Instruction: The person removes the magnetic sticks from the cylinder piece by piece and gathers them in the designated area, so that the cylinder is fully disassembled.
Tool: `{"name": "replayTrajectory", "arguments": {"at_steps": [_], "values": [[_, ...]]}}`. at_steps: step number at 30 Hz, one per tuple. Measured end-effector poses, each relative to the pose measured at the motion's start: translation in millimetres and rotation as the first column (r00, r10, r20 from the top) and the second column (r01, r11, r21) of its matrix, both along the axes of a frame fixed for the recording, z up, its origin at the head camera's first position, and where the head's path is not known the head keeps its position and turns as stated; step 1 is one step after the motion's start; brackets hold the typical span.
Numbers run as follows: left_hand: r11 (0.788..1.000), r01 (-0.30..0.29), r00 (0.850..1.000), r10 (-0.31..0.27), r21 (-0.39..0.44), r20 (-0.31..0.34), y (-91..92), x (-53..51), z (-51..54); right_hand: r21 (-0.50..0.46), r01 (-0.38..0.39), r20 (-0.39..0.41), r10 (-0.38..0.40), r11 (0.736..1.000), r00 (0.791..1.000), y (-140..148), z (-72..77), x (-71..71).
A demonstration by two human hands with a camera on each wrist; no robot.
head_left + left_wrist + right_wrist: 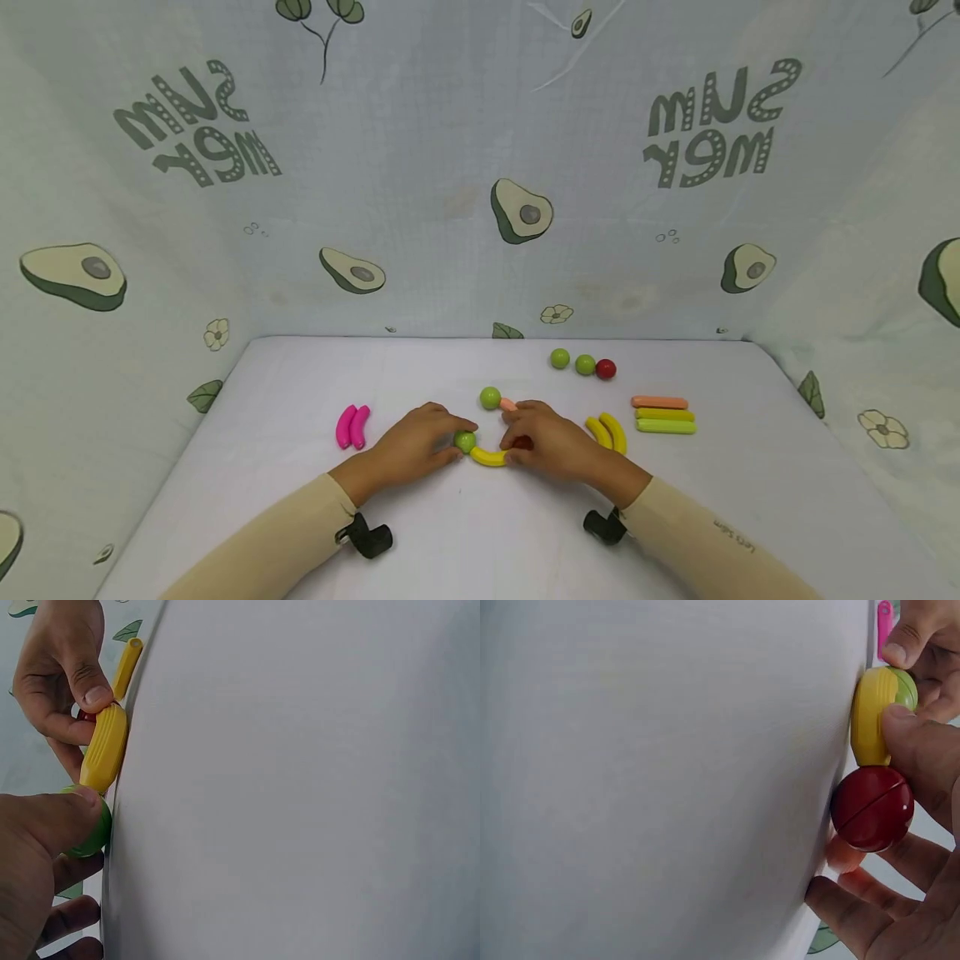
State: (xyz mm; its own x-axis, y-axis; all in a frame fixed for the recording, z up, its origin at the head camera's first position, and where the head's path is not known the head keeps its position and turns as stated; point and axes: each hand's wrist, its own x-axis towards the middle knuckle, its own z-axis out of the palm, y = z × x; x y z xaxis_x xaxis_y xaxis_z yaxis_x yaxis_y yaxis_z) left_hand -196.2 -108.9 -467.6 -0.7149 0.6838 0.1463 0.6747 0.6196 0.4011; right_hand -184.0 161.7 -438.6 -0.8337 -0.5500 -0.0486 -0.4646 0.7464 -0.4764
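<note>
My left hand (412,443) pinches a green ball (465,441) between thumb and fingers. Touching that ball is one end of a curved yellow piece (489,457), shaped like a small banana. The thumb of my right hand (551,442) lies against the yellow piece, with a finger on its far side. A red ball (873,808) with a groove across it sits at the piece's other end, inside the curve of my right hand. Beyond the hands, another green ball (490,398) lies by an orange piece (508,405), partly hidden by my right fingers.
Two pink curved pieces (352,427) lie at the left. On the right are two yellow curved pieces (606,432) and a stack-like row of orange, yellow and green sticks (665,415). Two green balls and a red ball (606,368) stand farther back on the white table (300,533).
</note>
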Motion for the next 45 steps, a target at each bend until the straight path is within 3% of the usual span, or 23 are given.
{"name": "replayTrajectory", "arguments": {"at_steps": [8,20,29,37,45], "values": [[1.0,-0.02,1.0,0.02,0.01,0.019,4.2,2.6,5.9,0.038,-0.005,0.01,0.005,0.999,1.0,-3.1,4.2,-1.7],[0.998,-0.061,0.995,0.058,0.034,0.085,-0.5,1.7,3.0,0.068,0.024,0.004,-0.025,0.997,1.0,-9.8,3.2,-2.7],[0.988,-0.136,0.98,0.124,0.073,0.155,-8.1,2.2,5.2,0.061,0.012,0.002,-0.013,0.998,1.0,-9.3,5.3,-0.9],[0.959,-0.268,0.956,0.252,0.096,0.153,-13.4,-1.1,12.2,0.07,0.03,0.019,-0.031,0.997,0.999,-9.4,4.5,-1.9],[0.939,-0.321,0.942,0.302,0.125,0.148,-24.1,-5.4,18.0,0.054,0.025,0.047,-0.028,0.998,0.999,-7.3,4.3,-1.0]]}}
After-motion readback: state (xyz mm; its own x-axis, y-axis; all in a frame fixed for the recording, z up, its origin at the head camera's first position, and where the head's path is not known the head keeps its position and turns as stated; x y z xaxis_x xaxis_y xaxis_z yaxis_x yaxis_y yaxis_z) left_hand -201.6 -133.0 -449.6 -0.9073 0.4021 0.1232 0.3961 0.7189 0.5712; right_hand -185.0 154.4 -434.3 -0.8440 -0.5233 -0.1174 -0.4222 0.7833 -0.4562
